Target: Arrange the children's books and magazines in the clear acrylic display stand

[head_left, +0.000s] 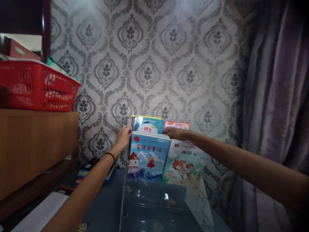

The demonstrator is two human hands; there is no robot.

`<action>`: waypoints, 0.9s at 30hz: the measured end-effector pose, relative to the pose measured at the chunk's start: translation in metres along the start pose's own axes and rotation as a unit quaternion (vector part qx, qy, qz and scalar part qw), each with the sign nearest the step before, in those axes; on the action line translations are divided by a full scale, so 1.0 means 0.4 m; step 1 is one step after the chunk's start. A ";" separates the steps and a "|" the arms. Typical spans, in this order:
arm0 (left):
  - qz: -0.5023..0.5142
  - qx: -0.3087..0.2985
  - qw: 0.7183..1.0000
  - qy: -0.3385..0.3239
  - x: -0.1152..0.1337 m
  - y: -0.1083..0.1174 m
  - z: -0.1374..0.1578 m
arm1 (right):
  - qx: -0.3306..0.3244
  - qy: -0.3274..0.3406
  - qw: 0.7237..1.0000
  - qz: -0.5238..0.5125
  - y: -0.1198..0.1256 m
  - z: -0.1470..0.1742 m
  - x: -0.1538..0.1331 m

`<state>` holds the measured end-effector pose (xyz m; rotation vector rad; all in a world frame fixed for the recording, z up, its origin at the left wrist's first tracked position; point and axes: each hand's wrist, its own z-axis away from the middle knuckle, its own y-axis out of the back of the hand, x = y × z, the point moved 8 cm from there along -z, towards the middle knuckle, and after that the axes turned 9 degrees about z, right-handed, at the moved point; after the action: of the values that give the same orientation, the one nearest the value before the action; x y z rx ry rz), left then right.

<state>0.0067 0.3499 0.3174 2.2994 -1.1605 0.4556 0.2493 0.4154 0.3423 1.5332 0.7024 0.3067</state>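
While both hands [149, 133] grip the blue book [148, 158], wall stands close.

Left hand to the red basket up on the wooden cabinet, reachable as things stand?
Probably yes. The left hand rests on the edge of the upright books, and the red basket sits on the cabinet, up and to its left, with nothing visible between them. It would have to let go of the books.

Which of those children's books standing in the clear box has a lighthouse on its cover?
The blue picture book at the front left, beside the left hand. The pale book with a red dragon-like figure to its right has no lighthouse.
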 end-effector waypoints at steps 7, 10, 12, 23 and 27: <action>0.037 -0.014 0.998 0.039 -0.030 -0.011 -0.011 | 0.016 0.001 1.000 -0.007 -0.001 -0.015 0.003; 0.047 -0.006 0.998 0.044 -0.036 -0.007 -0.010 | 0.017 0.005 1.000 -0.003 0.000 -0.022 0.002; 0.055 0.001 0.997 0.046 -0.041 -0.005 -0.008 | 0.019 0.008 1.000 0.000 0.002 -0.023 0.000; 0.168 -0.010 0.984 0.064 -0.079 -0.032 -0.002 | 0.009 0.004 1.000 0.004 0.001 -0.018 -0.004; 0.187 -0.042 0.980 0.058 -0.075 -0.054 0.005 | 0.015 0.004 1.000 0.004 0.005 -0.012 -0.011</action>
<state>0.0071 0.3786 0.2944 1.9570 -1.5260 0.6557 0.2435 0.4168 0.3458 1.5638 0.7089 0.3096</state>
